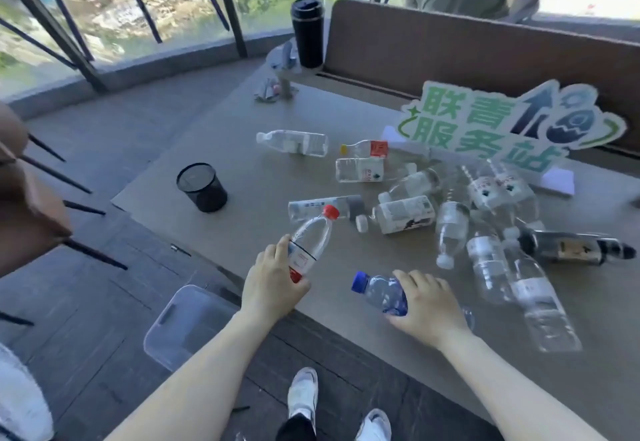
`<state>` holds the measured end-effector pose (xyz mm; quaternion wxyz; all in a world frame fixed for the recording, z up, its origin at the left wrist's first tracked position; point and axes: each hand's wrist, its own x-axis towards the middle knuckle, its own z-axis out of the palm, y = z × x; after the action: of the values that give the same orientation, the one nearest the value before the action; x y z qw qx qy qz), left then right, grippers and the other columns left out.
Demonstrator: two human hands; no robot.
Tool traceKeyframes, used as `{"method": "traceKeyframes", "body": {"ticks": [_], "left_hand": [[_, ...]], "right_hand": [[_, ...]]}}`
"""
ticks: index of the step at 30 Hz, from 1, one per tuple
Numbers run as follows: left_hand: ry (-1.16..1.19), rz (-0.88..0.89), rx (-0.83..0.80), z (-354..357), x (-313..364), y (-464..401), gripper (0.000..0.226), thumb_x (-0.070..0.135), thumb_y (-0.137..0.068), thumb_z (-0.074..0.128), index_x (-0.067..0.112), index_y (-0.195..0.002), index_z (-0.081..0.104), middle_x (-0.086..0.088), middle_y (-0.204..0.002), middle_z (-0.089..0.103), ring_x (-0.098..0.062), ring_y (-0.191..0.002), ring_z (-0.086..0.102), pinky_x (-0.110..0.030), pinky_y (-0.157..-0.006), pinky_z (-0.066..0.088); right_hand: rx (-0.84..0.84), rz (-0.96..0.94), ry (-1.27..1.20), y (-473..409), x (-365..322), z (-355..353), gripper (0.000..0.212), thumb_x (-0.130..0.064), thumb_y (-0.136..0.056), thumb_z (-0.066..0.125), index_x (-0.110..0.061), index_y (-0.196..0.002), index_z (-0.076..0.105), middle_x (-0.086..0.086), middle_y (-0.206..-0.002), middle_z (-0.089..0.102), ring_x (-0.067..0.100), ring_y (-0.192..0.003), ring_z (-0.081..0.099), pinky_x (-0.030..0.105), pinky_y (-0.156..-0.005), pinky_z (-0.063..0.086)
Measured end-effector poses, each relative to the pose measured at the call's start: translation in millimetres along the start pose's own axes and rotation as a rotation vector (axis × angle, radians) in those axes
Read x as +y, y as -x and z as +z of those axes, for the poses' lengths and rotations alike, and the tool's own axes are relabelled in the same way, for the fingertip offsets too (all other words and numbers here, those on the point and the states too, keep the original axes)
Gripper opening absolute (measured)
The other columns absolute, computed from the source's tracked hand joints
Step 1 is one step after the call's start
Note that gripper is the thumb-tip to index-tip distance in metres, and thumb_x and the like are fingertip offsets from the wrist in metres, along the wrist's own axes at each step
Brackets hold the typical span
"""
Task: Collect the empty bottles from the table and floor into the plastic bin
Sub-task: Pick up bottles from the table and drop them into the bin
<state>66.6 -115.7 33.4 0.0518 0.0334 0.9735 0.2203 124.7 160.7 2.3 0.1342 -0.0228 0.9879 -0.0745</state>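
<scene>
My left hand (pixel 272 285) grips a clear red-capped bottle (pixel 311 240) by its lower half, tilted, near the table's front edge. My right hand (pixel 427 305) is closed over a blue-capped bottle (pixel 381 291) lying on the table (pixel 214 150). Several more empty clear bottles (pixel 450 226) lie scattered across the middle and right of the table, among them a dark bottle (pixel 575 246). A clear plastic bin (pixel 180 323) stands on the floor just left of my left forearm, below the table edge.
A black mesh cup (pixel 202 187) stands at the table's left. A green-and-white sign (pixel 502 125) stands behind the bottles, a black tumbler (pixel 307 32) at the far edge. A brown chair (pixel 24 198) is at left. Another person sits beyond the brown partition (pixel 450 49). My shoes (pixel 303 395) are below.
</scene>
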Motion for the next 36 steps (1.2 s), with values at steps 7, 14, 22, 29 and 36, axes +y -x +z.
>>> {"method": "traceKeyframes", "body": {"ticks": [7, 14, 22, 29, 36], "left_hand": [[0.31, -0.494, 0.203, -47.8, -96.9, 64.5, 0.071, 0.038, -0.075, 0.062, 0.023, -0.138, 0.034, -0.003, -0.123, 0.053, -0.024, -0.109, 0.051, -0.044, -0.089, 0.048], [0.566, -0.934, 0.296, -52.0, -207.5, 104.8, 0.056, 0.039, -0.082, 0.064, 0.019, -0.131, 0.044, -0.008, -0.124, 0.056, -0.028, -0.105, 0.056, -0.034, -0.08, 0.041], [0.519, -1.078, 0.112, -46.2, -326.4, 110.6, 0.062, 0.039, -0.089, 0.054, 0.013, -0.142, 0.037, -0.017, -0.142, 0.043, -0.035, -0.127, 0.045, -0.043, -0.103, 0.04], [0.461, -0.993, 0.015, -48.6, -353.2, 124.2, 0.048, 0.032, -0.091, 0.049, 0.023, -0.138, 0.043, -0.004, -0.14, 0.045, -0.024, -0.119, 0.05, -0.039, -0.097, 0.044], [0.387, -0.939, 0.04, -50.4, -366.3, 122.3, 0.046, 0.028, -0.093, 0.047, 0.021, -0.138, 0.044, -0.002, -0.142, 0.043, -0.022, -0.125, 0.044, -0.041, -0.099, 0.043]], "right_hand": [[0.037, -0.211, -0.501, -36.9, -148.9, -35.7, 0.061, -0.058, -0.077, 0.064, -0.036, -0.129, 0.041, -0.012, -0.112, 0.051, 0.012, -0.091, 0.056, 0.029, -0.067, 0.043], [-0.194, -0.271, -0.669, -53.6, -278.5, 4.1, 0.069, -0.062, -0.074, 0.062, -0.034, -0.135, 0.042, -0.009, -0.123, 0.055, 0.011, -0.101, 0.057, 0.035, -0.086, 0.048], [-0.404, -0.107, -0.616, -94.8, -375.5, 65.6, 0.079, -0.06, -0.078, 0.064, -0.028, -0.143, 0.035, -0.001, -0.127, 0.052, 0.017, -0.104, 0.055, 0.035, -0.087, 0.046], [-0.47, -0.084, -0.484, -139.4, -438.6, 100.6, 0.084, -0.065, -0.074, 0.063, -0.026, -0.142, 0.035, 0.005, -0.124, 0.054, 0.023, -0.104, 0.058, 0.04, -0.087, 0.05], [-0.487, -0.148, -0.32, -177.7, -484.9, 121.3, 0.076, -0.046, -0.087, 0.059, -0.021, -0.149, 0.024, 0.015, -0.141, 0.044, 0.034, -0.123, 0.05, 0.042, -0.091, 0.044]]}}
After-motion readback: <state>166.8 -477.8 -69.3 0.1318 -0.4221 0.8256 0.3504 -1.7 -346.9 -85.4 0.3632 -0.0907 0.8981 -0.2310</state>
